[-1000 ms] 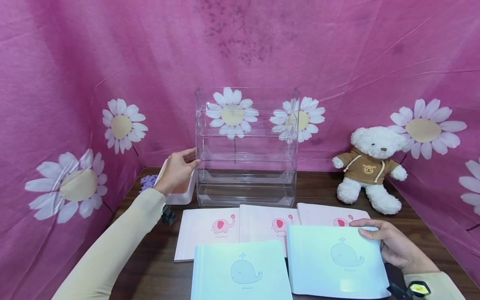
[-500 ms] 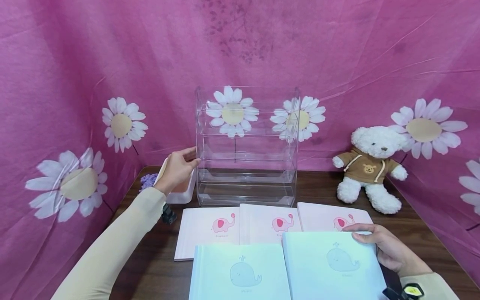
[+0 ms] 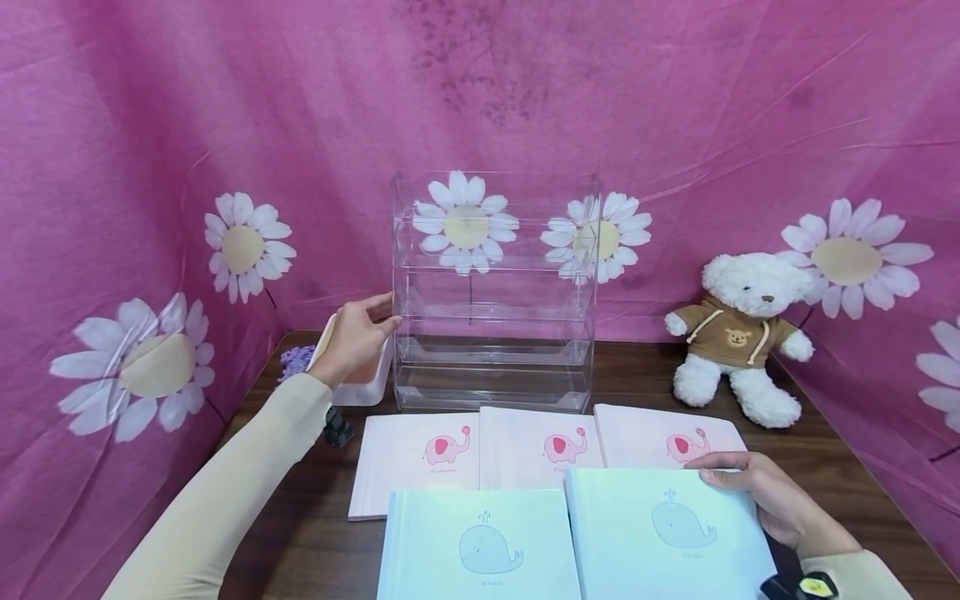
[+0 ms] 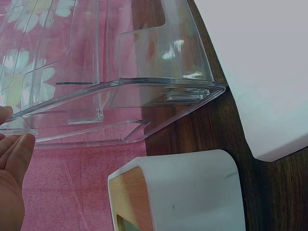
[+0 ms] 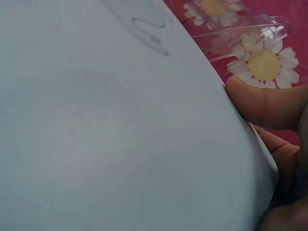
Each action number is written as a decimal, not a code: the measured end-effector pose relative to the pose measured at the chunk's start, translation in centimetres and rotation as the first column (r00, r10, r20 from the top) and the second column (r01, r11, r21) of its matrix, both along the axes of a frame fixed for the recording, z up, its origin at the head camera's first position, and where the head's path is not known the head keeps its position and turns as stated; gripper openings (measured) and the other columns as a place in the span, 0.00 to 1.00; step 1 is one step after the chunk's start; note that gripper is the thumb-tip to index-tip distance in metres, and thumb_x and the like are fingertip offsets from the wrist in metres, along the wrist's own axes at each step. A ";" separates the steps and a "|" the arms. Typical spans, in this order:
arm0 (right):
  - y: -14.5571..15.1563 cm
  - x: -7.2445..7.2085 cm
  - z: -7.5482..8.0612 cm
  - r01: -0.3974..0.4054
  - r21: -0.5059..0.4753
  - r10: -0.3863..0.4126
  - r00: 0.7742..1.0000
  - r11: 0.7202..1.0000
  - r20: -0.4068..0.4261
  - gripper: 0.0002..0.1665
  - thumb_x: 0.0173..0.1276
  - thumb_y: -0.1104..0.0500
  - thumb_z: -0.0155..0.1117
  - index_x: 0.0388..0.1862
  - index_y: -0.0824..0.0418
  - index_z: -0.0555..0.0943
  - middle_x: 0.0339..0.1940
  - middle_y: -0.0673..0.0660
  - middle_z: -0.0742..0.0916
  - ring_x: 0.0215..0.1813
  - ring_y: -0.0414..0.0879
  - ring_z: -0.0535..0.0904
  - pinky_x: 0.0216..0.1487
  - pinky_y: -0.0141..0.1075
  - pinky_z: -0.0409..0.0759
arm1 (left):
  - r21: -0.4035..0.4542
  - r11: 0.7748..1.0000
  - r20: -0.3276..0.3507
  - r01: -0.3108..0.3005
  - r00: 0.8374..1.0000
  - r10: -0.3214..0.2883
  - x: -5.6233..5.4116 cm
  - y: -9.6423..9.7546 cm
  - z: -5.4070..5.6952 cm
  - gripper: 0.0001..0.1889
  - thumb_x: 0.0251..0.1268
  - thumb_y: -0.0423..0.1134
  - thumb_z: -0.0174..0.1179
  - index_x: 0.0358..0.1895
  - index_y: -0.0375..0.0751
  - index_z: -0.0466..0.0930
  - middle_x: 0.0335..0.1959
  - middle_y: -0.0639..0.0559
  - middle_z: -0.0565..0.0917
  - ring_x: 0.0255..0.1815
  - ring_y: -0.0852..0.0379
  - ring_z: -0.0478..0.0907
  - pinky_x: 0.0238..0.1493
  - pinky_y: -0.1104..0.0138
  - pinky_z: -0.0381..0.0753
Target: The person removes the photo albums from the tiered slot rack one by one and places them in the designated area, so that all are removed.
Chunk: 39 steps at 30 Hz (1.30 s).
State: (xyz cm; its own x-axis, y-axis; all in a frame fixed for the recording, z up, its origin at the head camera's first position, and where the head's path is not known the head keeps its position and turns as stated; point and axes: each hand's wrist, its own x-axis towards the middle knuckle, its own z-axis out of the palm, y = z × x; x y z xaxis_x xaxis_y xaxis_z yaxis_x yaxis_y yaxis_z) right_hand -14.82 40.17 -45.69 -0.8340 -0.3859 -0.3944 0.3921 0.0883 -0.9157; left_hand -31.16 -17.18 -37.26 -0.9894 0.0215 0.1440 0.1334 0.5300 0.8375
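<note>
My left hand point(image 3: 352, 337) pinches the left side edge of a clear acrylic tiered rack point(image 3: 491, 310); in the left wrist view its fingers point(image 4: 18, 156) lie on one side of that edge, a fingertip on the other. With my right hand point(image 3: 780, 500) I hold a pale blue whale-print book point(image 3: 667, 542) by its upper right corner, thumb point(image 5: 264, 103) on the cover and fingers behind. Beside it lies a second whale book point(image 3: 480, 508). Behind these, three pink elephant books point(image 3: 408, 458) lie side by side in front of the rack, the right two partly covered.
A white container point(image 3: 367, 390) with a wood-coloured face stands left of the rack, with purple flowers point(image 3: 296, 363) beside it. At the right a white teddy bear point(image 3: 750, 342) in a brown hoodie sits on the dark wooden table point(image 3: 292, 533). Pink daisy-print cloth point(image 3: 315, 108) hangs around.
My right hand has brought its whale book down and slightly left, beside the other whale book. My left hand has stayed on the rack.
</note>
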 end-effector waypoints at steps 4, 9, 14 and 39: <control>0.0 0.3 -0.2 -0.001 0.078 0.005 0.999 0.997 -0.046 0.21 0.78 0.63 0.52 0.47 0.43 0.90 0.41 0.46 0.93 0.43 0.42 0.90 0.46 0.38 0.90 | 0.001 1.000 -0.002 -0.001 1.000 0.001 0.1 0.1 -0.1 0.29 0.71 0.36 0.63 0.74 0.44 0.70 0.67 0.44 0.81 0.67 0.48 0.80 0.64 0.55 0.82; -0.4 0.8 -0.3 -0.012 0.125 0.019 0.998 0.992 -0.059 0.20 0.77 0.62 0.54 0.47 0.42 0.90 0.40 0.45 0.92 0.42 0.42 0.90 0.44 0.39 0.91 | -0.005 1.000 -0.016 0.016 1.000 -0.016 0.1 0.0 -0.1 0.28 0.72 0.37 0.62 0.74 0.43 0.70 0.67 0.43 0.81 0.67 0.47 0.80 0.65 0.54 0.82; -1.0 0.9 -0.1 0.024 0.166 -0.011 0.997 0.986 -0.080 0.17 0.76 0.61 0.57 0.47 0.43 0.90 0.40 0.45 0.92 0.41 0.43 0.90 0.43 0.39 0.91 | -0.005 1.000 -0.033 0.013 0.999 -0.013 0.0 -0.2 0.0 0.28 0.72 0.38 0.63 0.73 0.45 0.71 0.66 0.44 0.82 0.66 0.48 0.81 0.64 0.55 0.83; -1.3 -0.4 1.2 0.233 0.525 -0.005 0.917 0.819 -0.399 0.23 0.72 0.54 0.66 0.59 0.67 0.83 0.49 0.46 0.91 0.48 0.20 0.78 0.44 0.23 0.81 | 0.028 0.999 0.001 0.019 1.000 -0.019 0.8 -0.8 -0.7 0.30 0.73 0.42 0.62 0.76 0.47 0.68 0.69 0.46 0.79 0.67 0.48 0.80 0.68 0.54 0.79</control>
State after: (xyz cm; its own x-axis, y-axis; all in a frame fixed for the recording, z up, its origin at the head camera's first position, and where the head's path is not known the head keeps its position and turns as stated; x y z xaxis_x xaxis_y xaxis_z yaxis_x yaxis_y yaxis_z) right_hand -15.23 38.89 -44.51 -0.9824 -0.0853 -0.1660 0.0832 0.5962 -0.7985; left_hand -30.39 -18.00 -37.97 -0.9890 0.0365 0.1430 0.1418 0.5036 0.8522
